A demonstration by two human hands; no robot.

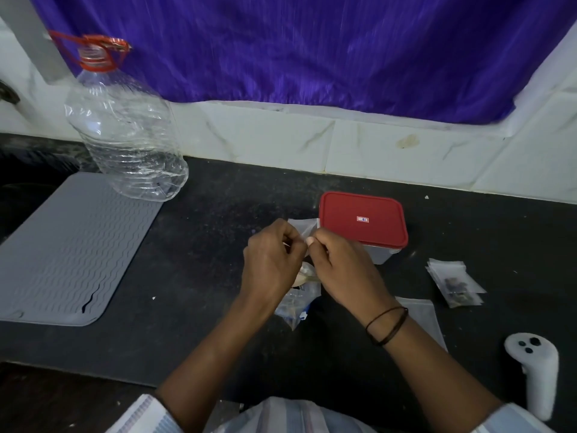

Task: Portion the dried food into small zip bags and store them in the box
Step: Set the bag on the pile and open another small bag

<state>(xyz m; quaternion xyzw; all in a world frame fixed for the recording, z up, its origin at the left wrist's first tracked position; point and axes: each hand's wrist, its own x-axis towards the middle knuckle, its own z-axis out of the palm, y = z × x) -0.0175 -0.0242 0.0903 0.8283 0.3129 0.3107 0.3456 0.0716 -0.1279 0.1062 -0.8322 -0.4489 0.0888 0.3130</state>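
Note:
Both my hands meet above the middle of the dark counter. My left hand [271, 260] and my right hand [340, 264] each pinch an edge of a small clear zip bag [301, 228], holding it up between them. Just behind the bag stands the box [363, 218], clear plastic with a red lid on it. Under my hands lies a larger crumpled plastic bag [296, 303] with dried food in it, partly hidden. Right of the box lie small zip bags [456, 282] holding dark dried pieces. Flat empty bags [424, 317] lie beside my right forearm.
A big empty clear bottle [125, 129] with a red cap ring stands at the back left, on the corner of a grey ribbed mat [68, 245]. A white handheld controller [535, 367] lies at the front right. A tiled wall and purple curtain close the back.

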